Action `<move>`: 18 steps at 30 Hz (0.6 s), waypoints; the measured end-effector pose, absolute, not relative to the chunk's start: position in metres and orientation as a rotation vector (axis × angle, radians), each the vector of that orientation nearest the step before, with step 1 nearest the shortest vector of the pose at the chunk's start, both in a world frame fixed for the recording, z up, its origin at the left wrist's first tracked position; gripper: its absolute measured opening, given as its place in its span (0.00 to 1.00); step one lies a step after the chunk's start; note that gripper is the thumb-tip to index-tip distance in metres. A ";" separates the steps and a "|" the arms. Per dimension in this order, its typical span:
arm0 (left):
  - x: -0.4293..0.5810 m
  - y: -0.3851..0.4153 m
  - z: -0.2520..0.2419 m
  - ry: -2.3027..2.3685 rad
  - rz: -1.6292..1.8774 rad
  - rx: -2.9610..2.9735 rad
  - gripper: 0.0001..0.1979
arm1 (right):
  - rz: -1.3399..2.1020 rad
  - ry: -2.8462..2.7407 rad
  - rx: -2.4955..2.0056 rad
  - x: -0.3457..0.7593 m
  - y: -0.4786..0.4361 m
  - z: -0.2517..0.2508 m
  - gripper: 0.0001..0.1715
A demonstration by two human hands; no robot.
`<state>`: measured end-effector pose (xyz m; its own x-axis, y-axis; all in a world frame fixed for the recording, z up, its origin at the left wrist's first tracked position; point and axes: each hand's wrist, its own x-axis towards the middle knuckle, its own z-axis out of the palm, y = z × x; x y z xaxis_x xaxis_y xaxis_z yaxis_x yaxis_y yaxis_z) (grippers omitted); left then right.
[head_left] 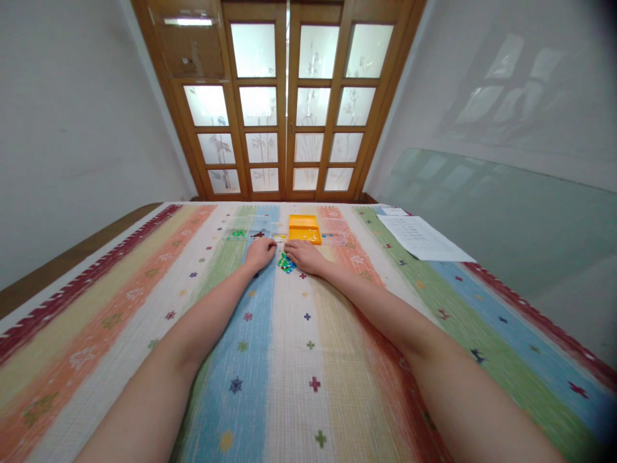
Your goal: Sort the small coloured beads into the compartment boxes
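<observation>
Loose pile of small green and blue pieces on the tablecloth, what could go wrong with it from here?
The right hand is right beside the loose pile, so a sideways brush might scatter it. Beyond the left hand, green pieces and dark red pieces sit close together, so a knock could mix them.

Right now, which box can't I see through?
The orange box, just beyond the right hand. It's solid orange; the clear boxes on either side are see-through.

Bright panes, seemingly soft detail
</observation>
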<state>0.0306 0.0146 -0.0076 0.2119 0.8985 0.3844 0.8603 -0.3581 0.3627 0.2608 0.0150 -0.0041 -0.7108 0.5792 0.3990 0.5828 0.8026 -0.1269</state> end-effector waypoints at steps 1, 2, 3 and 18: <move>0.030 0.015 -0.007 1.741 0.833 2.396 0.12 | -0.024 -2.565 -0.873 0.258 0.016 -0.004 0.19; 0.030 0.015 -0.008 1.742 0.829 2.402 0.12 | -0.038 -2.564 -0.874 0.256 0.017 -0.004 0.19; 0.030 0.015 -0.008 1.739 0.827 2.407 0.12 | -0.054 -2.564 -0.877 0.253 0.017 -0.004 0.19; 0.033 0.010 -0.003 1.596 0.764 2.524 0.11 | -0.030 -2.536 -1.068 0.254 0.007 -0.003 0.21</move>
